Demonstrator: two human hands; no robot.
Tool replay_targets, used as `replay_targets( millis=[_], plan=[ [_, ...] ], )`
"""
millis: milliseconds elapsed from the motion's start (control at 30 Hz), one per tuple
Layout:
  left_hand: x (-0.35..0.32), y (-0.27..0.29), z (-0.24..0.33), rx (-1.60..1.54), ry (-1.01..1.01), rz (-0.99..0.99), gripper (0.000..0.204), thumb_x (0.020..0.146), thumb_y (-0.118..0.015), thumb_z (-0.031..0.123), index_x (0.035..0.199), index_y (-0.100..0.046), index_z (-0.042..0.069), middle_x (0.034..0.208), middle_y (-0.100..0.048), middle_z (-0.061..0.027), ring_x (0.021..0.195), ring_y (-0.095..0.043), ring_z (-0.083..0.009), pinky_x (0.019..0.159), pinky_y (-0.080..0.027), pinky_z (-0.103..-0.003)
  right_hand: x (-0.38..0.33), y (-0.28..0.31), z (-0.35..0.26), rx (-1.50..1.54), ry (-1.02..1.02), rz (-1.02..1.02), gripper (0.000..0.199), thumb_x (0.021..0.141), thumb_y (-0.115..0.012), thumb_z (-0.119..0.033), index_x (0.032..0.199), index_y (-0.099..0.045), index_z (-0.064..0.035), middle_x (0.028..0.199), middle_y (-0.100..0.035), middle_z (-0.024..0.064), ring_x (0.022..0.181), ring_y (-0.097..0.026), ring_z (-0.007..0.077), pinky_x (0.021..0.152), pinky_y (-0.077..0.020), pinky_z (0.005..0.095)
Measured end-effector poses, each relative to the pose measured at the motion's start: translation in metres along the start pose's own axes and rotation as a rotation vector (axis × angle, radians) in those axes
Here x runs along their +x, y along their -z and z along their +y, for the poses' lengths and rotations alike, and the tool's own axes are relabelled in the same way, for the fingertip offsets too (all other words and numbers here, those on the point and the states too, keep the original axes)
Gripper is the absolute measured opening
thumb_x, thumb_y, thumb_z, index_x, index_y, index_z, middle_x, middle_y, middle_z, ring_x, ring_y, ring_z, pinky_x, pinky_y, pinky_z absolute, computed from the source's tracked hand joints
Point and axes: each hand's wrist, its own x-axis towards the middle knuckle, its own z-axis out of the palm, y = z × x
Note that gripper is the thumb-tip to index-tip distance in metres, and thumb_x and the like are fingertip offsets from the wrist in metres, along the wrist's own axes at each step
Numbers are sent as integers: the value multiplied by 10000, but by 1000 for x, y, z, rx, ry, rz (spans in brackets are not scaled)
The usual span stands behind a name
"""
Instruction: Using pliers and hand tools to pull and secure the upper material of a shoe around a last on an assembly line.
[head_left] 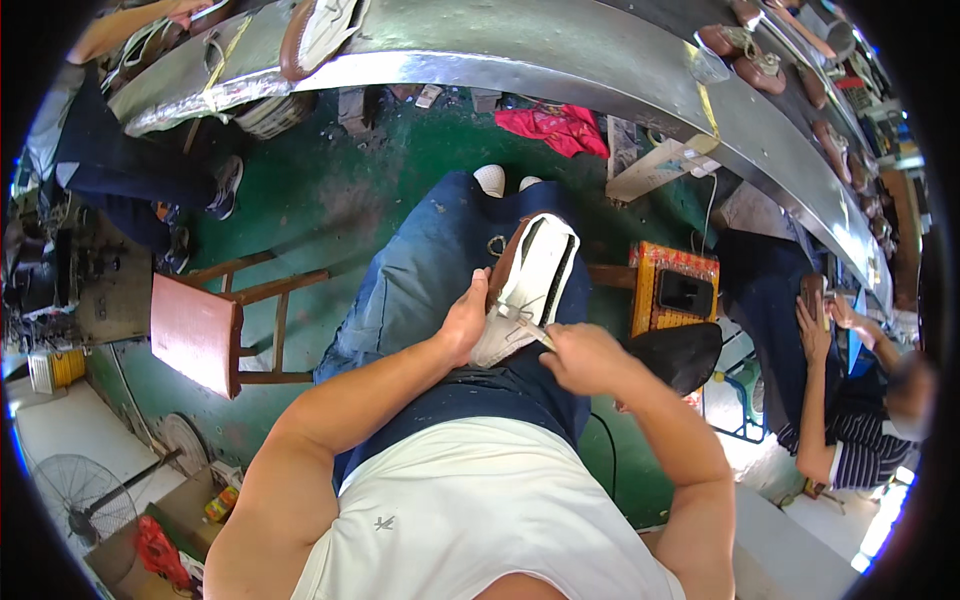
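Observation:
A shoe [545, 262] with a white upper and a brown edge lies over my lap, its toe end towards my body. My left hand [466, 318] grips its left side, with the thumb along the edge. Closed round a slim hand tool [540, 336] with a pale handle, my right hand [582, 358] is at the shoe's right side. The tool's grey metal end lies against the lace area of the shoe; its exact kind is too small to tell. My fingers partly hide the handle.
A metal-topped bench [520, 62] curves across the far side, with another white-and-brown shoe [318, 38] on it. A stool [197, 333] stands left. At right, a phone [685, 292] lies on a patterned seat. Co-workers sit at both sides; a fan [85, 505] stands lower left.

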Motion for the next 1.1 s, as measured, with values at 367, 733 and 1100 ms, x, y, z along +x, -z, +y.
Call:
replay_targets(
  millis=[367, 733, 1100],
  plan=[
    [35, 31, -28, 974, -510, 330, 545, 1094, -330, 366, 1438, -529, -6, 1378, -583, -284, 1313, -538, -427, 1110, -421, -448, -6, -12, 20, -120, 57, 542, 327, 901, -664, -152, 1133, -542, 43, 1104, -663, 250, 1029, -651, 445, 898, -520, 500],
    [24, 22, 0, 1506, -820, -18, 549, 1057, -441, 247, 1582, -351, 115, 1632, -255, -252, 1418, -421, -424, 1099, -460, -439, 21, -66, 64, 138, -93, 638, 262, 915, -676, -129, 1129, -562, -30, 938, -672, 214, 863, -671, 426, 762, -536, 499],
    [31, 1, 15, 1666, -548, -63, 608, 1046, -463, 327, 1618, -271, 249, 1616, -158, -355, 1351, -480, -489, 1083, -473, -467, 21, 14, 83, 475, -67, 539, 270, 1019, -553, -247, 1133, -596, -5, 846, -673, 175, 785, -689, 346, 743, -528, 449]
  ],
)
